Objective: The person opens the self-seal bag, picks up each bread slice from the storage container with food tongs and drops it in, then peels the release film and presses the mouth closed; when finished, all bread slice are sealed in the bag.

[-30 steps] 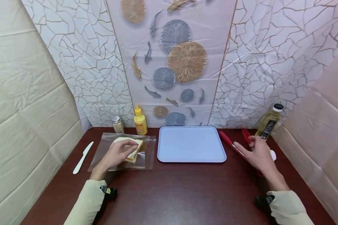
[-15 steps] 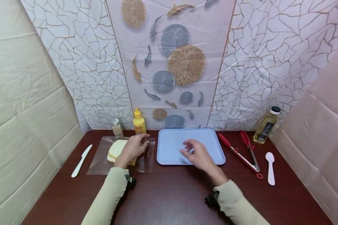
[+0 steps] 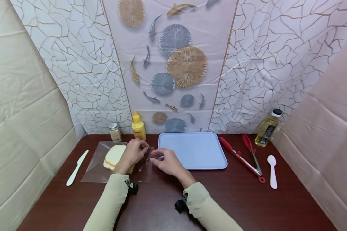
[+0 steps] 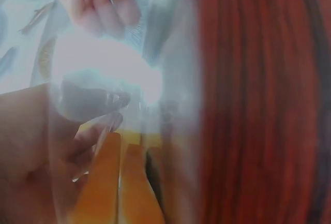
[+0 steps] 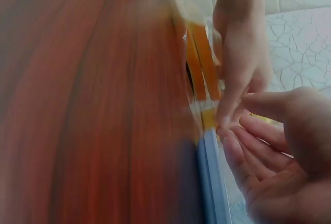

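The right hand [image 3: 165, 162] had crossed from the tongs [image 3: 243, 156] to the bread bag [image 3: 118, 162] at the tray's [image 3: 193, 150] 9 o'clock; both it and the left hand [image 3: 133, 153] pinched its mouth, apparently opening it.

No words, brands or numbers can be read anywhere. The oil bottle [image 3: 266, 129], at about two o'clock on the table [image 3: 167, 205], has a dark label with pale marks too small to read. The yellow squeeze bottle [image 3: 138, 127] and small jar [image 3: 114, 132] near eleven o'clock carry labels equally illegible.
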### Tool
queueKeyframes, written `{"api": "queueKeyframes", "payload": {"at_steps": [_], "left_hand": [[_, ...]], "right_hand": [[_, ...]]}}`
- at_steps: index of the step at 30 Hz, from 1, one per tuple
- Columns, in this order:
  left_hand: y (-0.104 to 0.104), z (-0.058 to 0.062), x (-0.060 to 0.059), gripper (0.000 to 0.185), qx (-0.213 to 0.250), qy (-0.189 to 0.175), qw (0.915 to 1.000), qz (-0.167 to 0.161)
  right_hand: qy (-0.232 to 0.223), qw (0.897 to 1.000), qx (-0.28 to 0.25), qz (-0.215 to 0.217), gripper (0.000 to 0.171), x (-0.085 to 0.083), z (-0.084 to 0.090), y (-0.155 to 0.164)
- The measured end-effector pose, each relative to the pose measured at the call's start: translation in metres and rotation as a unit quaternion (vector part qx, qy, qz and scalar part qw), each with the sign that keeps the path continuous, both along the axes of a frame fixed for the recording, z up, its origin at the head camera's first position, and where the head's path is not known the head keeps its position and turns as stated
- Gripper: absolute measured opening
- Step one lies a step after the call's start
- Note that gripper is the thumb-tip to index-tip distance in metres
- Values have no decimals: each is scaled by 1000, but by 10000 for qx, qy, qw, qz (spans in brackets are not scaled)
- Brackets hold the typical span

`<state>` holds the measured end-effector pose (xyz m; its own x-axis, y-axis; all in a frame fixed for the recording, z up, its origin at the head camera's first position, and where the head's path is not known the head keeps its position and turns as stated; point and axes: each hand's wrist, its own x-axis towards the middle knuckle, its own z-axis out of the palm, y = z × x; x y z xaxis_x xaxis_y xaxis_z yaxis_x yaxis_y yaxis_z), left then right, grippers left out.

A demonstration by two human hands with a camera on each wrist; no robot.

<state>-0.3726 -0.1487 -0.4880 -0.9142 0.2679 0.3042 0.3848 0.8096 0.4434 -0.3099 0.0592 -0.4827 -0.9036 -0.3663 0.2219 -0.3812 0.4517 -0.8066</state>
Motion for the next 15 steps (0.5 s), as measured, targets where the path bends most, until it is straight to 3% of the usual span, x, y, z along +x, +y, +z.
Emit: {"api": "queueKeyframes", "payload": {"at_steps": [7,15], "left_hand": [[-1,11,12,9,534,-156,9984,-104],[-5,14,18,11,925,-367,9946,-308]], "right_hand": [[293,9983,-166,-478,29,-6,-6,-24],[228,9934,-591,-958,31,-12,-8,-27]]}}
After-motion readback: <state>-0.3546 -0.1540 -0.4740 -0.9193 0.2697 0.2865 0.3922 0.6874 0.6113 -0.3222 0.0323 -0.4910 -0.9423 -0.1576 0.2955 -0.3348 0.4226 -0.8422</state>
